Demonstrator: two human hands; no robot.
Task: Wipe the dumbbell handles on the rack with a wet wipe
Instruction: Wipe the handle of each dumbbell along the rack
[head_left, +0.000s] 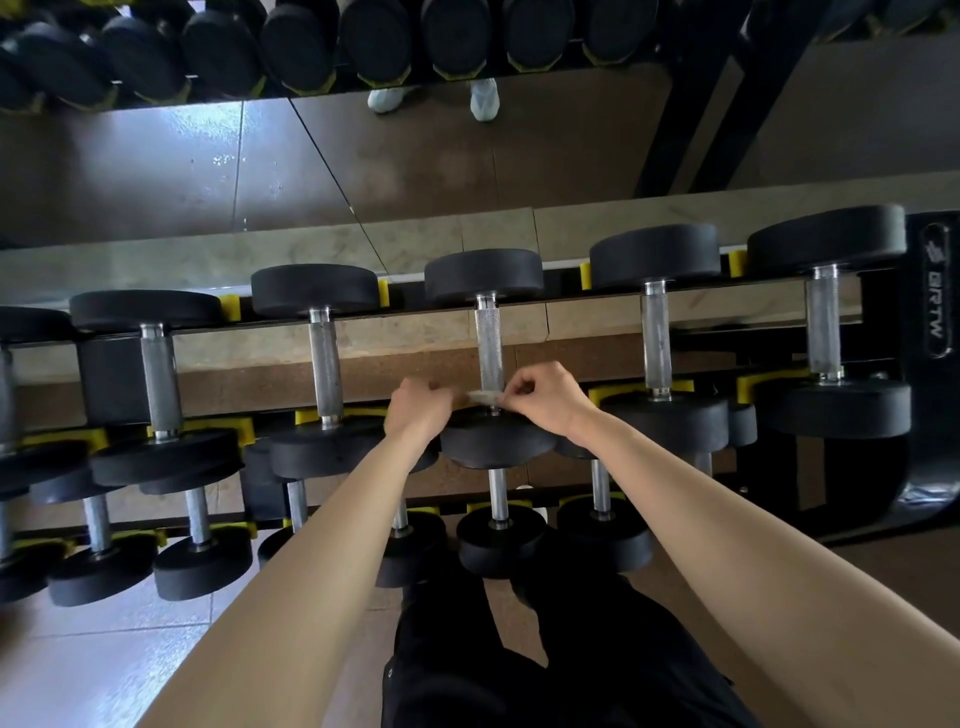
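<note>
The left hand (418, 410) and the right hand (545, 400) each pinch one end of the wet wipe (483, 398) with curled fingers. They hold it taut across the near end of the knurled handle (490, 343). That handle belongs to the middle dumbbell (483, 275) on the rack's (930, 270) upper tier, and the wipe sits at the tier's front edge, just above the front weight head (493, 441)

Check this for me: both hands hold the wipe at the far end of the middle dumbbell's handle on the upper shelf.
Wrong end. In the head view the left hand and right hand hold the wipe at the near end of that handle, next to the closer weight. The rest is right.
</note>
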